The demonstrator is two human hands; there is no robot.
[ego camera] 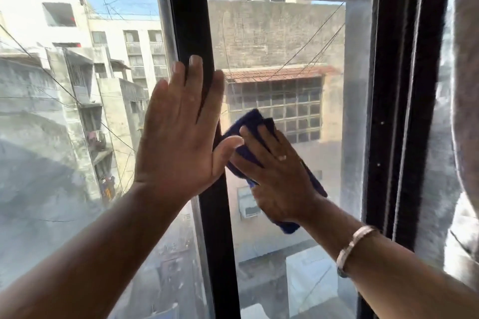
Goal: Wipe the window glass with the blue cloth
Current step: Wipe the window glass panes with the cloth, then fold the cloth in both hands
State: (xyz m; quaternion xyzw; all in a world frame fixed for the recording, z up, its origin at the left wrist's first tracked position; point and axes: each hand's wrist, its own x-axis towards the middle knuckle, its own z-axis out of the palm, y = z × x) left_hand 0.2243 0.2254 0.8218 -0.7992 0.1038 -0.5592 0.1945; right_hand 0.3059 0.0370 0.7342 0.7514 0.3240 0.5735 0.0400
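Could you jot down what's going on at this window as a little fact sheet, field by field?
Activity: wiping the window glass
Tool: blue cloth, pressed flat on the right pane
Right hand: spread over the cloth, bracelet on the wrist
Left hand: open, flat against the black frame bar
Left pane: hazy and streaked
Outside: buildings and overhead wires

Soft blue cloth (255, 122), dusty streaked glass (280, 254), matt black frame (220, 241).
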